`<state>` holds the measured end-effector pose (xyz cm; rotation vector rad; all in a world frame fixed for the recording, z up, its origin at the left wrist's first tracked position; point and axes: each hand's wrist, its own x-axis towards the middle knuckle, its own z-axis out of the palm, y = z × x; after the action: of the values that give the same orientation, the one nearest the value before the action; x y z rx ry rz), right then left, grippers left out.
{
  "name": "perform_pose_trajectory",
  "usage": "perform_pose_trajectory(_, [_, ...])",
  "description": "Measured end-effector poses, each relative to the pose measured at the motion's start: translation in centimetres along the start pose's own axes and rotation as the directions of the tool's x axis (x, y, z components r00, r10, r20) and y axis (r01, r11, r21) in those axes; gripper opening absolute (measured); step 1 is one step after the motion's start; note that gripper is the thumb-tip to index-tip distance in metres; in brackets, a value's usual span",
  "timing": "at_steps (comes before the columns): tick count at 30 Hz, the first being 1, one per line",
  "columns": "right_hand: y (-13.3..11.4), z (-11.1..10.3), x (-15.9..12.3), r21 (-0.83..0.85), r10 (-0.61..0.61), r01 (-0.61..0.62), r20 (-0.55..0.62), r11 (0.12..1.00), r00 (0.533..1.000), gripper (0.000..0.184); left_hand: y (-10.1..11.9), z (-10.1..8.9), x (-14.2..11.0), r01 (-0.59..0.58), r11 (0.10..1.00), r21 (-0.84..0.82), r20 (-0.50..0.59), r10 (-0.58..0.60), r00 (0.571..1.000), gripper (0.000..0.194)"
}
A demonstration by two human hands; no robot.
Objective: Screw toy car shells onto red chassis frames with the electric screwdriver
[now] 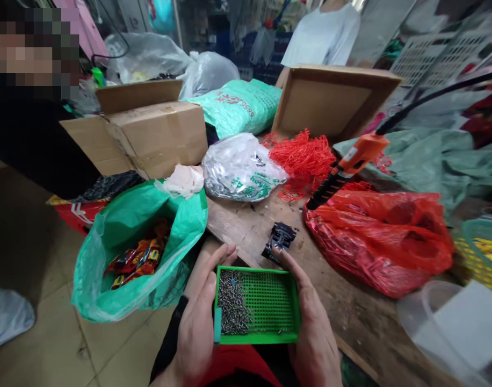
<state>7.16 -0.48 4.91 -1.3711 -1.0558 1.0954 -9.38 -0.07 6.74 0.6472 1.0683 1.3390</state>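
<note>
Between my two hands is a small green plastic basket (270, 339) with a mesh bottom. A heap of small metal screws (232, 306) lies along its left side, and a few are scattered elsewhere in it. My left hand (197, 322) presses against the left wall, its fingers stretched forward. Against the right wall lies my right hand (314, 322), thumb side up. Just beyond the basket, on the wooden table (246, 236), sits a black plastic part (281, 239). An orange and black electric screwdriver (351, 161) hangs to the right, tip down.
Left of the table stands an open green sack (88, 274) holding red-and-yellow packets. A red plastic bag (383, 236) lies at right, near a clear tub (427, 306). Behind are a clear bag (238, 166), red netting (306, 156) and cardboard boxes (165, 134). Two people stand nearby.
</note>
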Motion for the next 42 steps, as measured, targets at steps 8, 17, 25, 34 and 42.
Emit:
perform_pose_trajectory(8, [1.0,-0.2,0.0,-0.054,0.057,-0.057,-0.005,0.997,0.998,0.057,0.1,-0.4,-0.1,-0.063,0.994,0.090,-0.001,0.063,0.998,0.041])
perform_pose_trajectory(17, [2.7,-0.3,0.3,-0.040,0.056,-0.055,0.017,0.998,0.998,0.060,0.2,0.0,-0.2,0.023,1.000,0.015,-0.058,-0.022,0.998,0.036])
perform_pose_trajectory(25, [-0.7,2.8,1.0,-0.045,-0.022,0.027,0.111,0.999,0.994,0.056,2.5,-0.7,0.6,-0.107,0.957,-0.271,-0.156,0.066,0.986,0.029])
perform_pose_trajectory(34, [-2.3,6.2,1.1,-0.110,-0.100,0.132,0.258,0.985,0.961,0.051,3.6,-3.2,-0.4,-0.167,0.850,-0.500,-0.290,0.017,0.957,0.028])
perform_pose_trajectory(42, [-0.6,4.1,3.3,-0.159,-0.249,0.371,0.503,0.915,0.828,0.044,3.1,-3.6,-0.5,-0.167,0.845,-0.508,-0.365,-0.035,0.930,0.022])
